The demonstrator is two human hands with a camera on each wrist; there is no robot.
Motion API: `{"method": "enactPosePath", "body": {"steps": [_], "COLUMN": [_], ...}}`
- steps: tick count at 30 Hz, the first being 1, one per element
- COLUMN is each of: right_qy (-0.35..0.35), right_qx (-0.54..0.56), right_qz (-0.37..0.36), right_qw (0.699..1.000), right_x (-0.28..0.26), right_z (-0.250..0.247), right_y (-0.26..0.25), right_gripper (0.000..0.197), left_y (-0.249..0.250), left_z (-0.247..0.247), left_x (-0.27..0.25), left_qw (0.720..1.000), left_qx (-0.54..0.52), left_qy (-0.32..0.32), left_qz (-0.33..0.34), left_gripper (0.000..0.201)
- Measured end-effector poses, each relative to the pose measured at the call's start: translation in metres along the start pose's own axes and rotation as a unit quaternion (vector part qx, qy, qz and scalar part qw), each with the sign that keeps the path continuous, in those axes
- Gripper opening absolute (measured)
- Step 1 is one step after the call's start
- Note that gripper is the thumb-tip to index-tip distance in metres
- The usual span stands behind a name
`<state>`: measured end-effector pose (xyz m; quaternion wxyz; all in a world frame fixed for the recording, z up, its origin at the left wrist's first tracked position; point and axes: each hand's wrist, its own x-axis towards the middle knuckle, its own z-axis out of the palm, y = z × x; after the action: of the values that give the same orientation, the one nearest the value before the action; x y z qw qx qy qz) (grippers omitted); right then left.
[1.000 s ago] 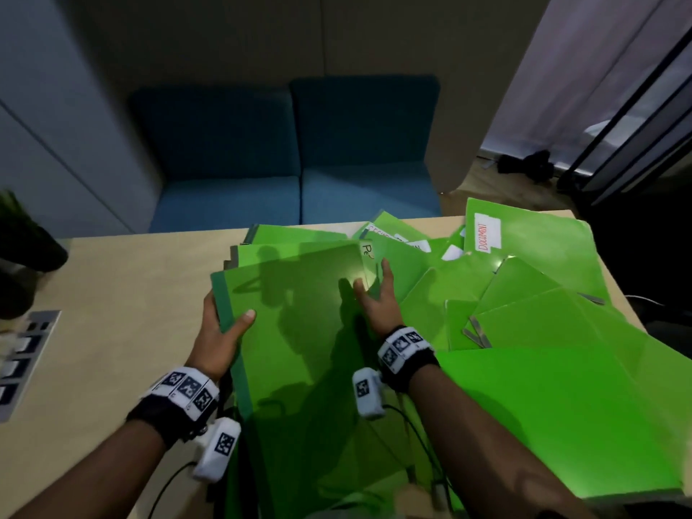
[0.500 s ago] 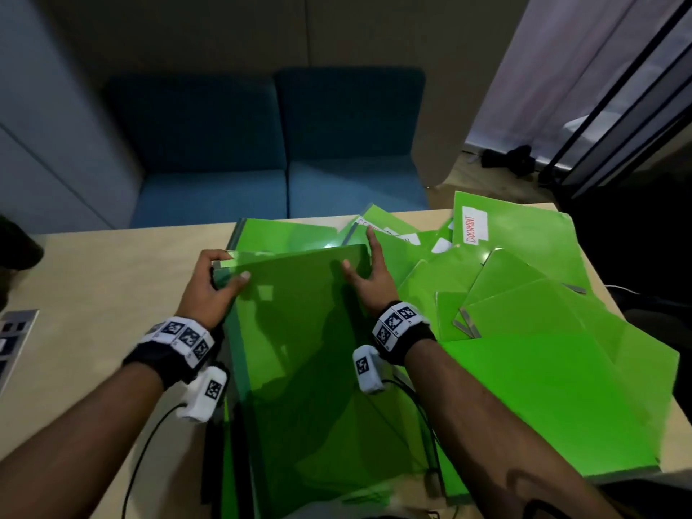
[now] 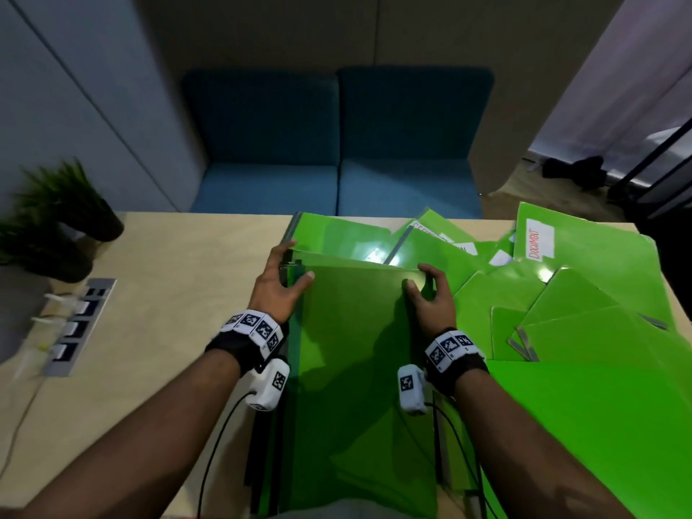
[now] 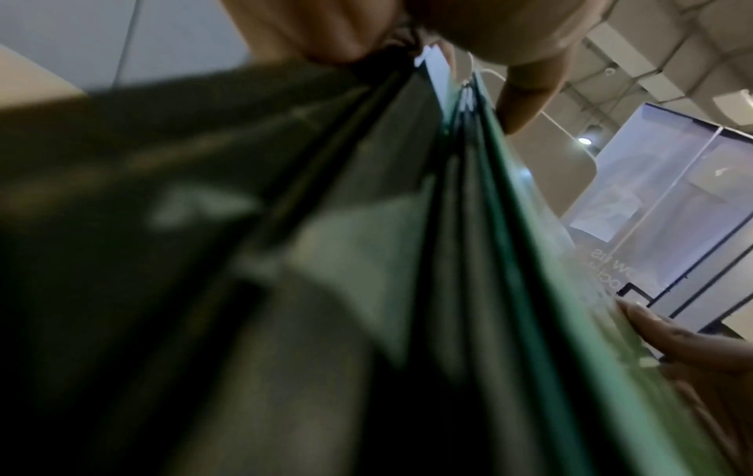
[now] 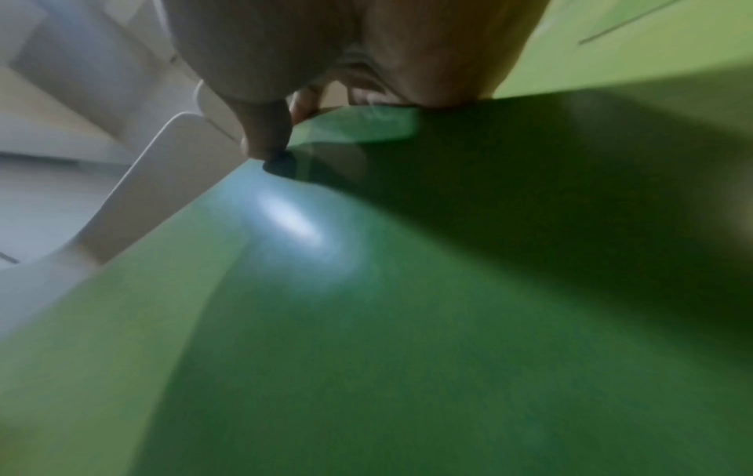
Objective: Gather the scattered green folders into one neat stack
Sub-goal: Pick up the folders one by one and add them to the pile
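A bundle of green folders stands tilted up toward me on the wooden table. My left hand grips its far left corner, thumb on the front face and fingers behind. My right hand grips the far right corner the same way. In the left wrist view the bundle's edges run between thumb and fingers. The right wrist view shows the thumb pressed on the green cover. Several loose green folders lie fanned over the right of the table; one carries a white label.
Two dark potted plants sit at the table's left edge beside a grey socket panel. A blue sofa stands behind the table. Cables run from my wrist cameras across the near edge.
Both hands slid up the bundle to its far corners and tipped it more upright. The camera view shifted, bringing the plants and socket panel into sight.
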<state>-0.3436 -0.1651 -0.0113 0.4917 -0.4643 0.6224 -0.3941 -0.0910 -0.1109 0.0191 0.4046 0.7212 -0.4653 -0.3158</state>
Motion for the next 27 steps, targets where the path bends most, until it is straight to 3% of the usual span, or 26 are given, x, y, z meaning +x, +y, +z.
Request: {"method": "enactPosePath", "body": {"steps": [4, 9, 10, 12, 14, 19, 21, 23, 26, 27], "right_qy": [-0.007, -0.060, -0.064, -0.064, -0.061, -0.070, -0.085, -0.074, -0.055, -0.058], "right_qx": [0.038, 0.045, 0.028, 0.015, 0.022, 0.055, 0.084, 0.098, 0.103, 0.095], "right_qz": [0.020, 0.134, 0.140, 0.150, 0.152, 0.157, 0.158, 0.159, 0.146, 0.152], "right_qw": [0.999, 0.988, 0.988, 0.986, 0.986, 0.984, 0.980, 0.979, 0.982, 0.982], "right_x": [-0.005, -0.019, -0.021, -0.019, -0.012, -0.016, -0.012, -0.032, -0.042, -0.042], "right_z": [0.000, 0.010, 0.016, 0.026, 0.028, 0.022, 0.021, 0.021, 0.023, 0.025], "right_y": [0.001, 0.011, 0.015, 0.023, 0.034, 0.057, 0.075, 0.036, 0.017, 0.019], "right_gripper": [0.053, 0.059, 0.068, 0.105, 0.118, 0.098, 0.103, 0.107, 0.073, 0.073], "left_y": [-0.008, -0.017, -0.017, -0.012, -0.007, -0.012, -0.026, -0.043, -0.066, -0.074], "left_z": [-0.001, 0.005, 0.008, 0.010, 0.010, -0.003, -0.004, 0.001, 0.015, 0.019], "left_x": [0.007, 0.001, 0.000, 0.001, -0.001, -0.016, -0.021, -0.029, -0.057, -0.064], "left_qw": [1.000, 0.996, 0.995, 0.991, 0.991, 0.988, 0.986, 0.986, 0.968, 0.965], "left_qx": [0.015, -0.029, -0.038, -0.049, -0.054, -0.131, -0.130, -0.073, -0.043, -0.053], "left_qy": [0.003, 0.030, 0.031, 0.044, 0.052, 0.027, 0.019, -0.010, -0.039, -0.024], "left_qz": [-0.017, -0.082, -0.093, -0.114, -0.112, -0.077, -0.101, -0.150, -0.245, -0.255], "left_gripper": [0.040, 0.041, 0.046, 0.055, 0.055, 0.077, 0.080, 0.081, 0.076, 0.071]}}
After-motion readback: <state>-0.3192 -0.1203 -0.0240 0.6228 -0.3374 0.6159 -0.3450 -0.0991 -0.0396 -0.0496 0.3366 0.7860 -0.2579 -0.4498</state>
